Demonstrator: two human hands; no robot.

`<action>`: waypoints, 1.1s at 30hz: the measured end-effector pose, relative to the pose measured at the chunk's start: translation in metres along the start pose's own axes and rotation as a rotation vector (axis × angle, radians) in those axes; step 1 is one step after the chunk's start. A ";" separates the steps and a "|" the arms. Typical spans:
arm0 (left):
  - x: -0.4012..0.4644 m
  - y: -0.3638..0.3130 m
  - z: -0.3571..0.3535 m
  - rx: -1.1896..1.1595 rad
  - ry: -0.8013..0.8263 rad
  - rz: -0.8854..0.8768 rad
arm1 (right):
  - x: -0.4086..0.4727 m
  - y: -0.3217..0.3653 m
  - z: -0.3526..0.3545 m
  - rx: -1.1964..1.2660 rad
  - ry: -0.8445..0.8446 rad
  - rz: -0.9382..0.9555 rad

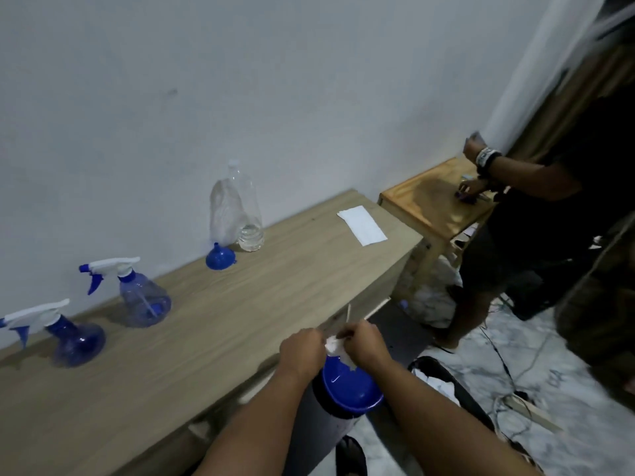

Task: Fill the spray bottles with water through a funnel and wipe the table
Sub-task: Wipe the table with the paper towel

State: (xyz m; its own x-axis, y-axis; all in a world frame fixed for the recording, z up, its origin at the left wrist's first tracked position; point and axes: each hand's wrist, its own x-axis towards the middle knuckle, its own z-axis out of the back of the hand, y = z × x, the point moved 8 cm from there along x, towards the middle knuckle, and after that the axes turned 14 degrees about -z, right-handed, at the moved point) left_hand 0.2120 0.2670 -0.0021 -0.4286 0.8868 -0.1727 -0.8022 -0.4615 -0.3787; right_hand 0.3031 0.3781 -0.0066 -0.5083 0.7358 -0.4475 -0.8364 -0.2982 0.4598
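Stood against a plain white wall (240, 80): long pale wood-grain counter (213, 321), smaller varnished wooden table (433, 204) just beyond it. Underfoot, marbled grey-white floor (549, 389) strewn with cables (505, 372). Dim lighting.

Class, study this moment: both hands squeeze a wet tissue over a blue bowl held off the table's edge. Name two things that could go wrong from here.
1. The blue bowl hangs past the table edge, above the floor; drips from the wet tissue in the left hand and right hand could miss it and wet the floor, where cables lie.

2. A second person stands close by; a bump might tip the bowl.
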 end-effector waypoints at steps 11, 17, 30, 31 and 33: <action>0.038 -0.147 -0.028 -0.217 0.017 -0.278 | -0.042 -0.168 0.080 0.460 -0.247 -0.356; 0.062 -0.222 -0.084 -0.260 0.171 -0.377 | -0.066 -0.270 0.095 0.590 -0.345 -0.602; 0.131 -0.334 -0.236 -0.378 0.462 -0.264 | -0.026 -0.451 0.067 1.132 -0.268 -1.012; 0.137 -0.337 -0.248 -0.404 0.494 -0.240 | -0.018 -0.454 0.068 1.174 -0.240 -1.031; 0.151 -0.343 -0.272 -0.462 0.555 -0.188 | 0.002 -0.460 0.067 1.226 -0.184 -1.037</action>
State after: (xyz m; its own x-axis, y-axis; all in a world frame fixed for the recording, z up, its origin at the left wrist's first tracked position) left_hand 0.5354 0.5652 -0.1455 0.0695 0.8877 -0.4552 -0.5325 -0.3529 -0.7694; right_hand 0.7012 0.5575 -0.1673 0.2479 0.3868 -0.8882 -0.0819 0.9219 0.3786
